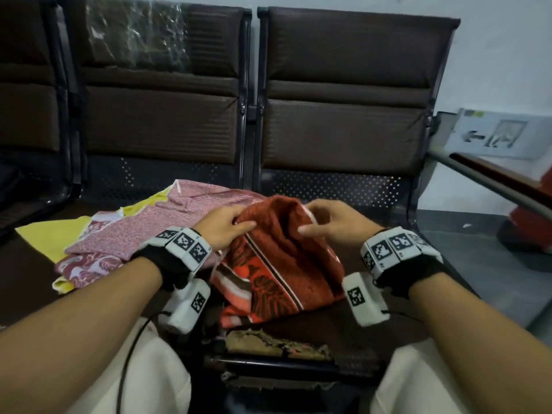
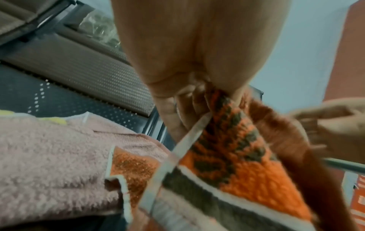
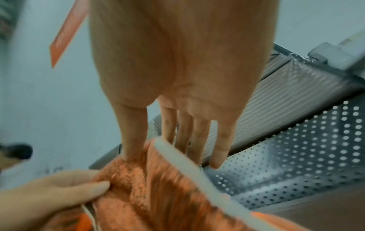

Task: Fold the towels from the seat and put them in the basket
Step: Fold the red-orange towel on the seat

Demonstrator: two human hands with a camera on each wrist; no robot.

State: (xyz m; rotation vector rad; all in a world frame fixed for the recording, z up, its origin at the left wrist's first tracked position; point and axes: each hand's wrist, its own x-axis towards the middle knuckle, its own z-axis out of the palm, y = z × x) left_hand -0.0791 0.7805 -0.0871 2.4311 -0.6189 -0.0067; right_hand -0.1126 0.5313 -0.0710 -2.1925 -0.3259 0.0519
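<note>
Both hands pinch the orange towel (image 1: 277, 264) on the seat (image 1: 313, 327) between them: left hand (image 1: 222, 225) its bunched top, right hand (image 1: 331, 222) its edge. Nothing looks folded; pink towel (image 1: 143, 231) waits beyond my left; basket unseen.

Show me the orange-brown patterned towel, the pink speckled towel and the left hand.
orange-brown patterned towel (image 1: 277, 264): head view, its patterned middle.
pink speckled towel (image 1: 134, 231): head view, its flat top.
left hand (image 1: 221, 225): head view, back of the hand.
</note>
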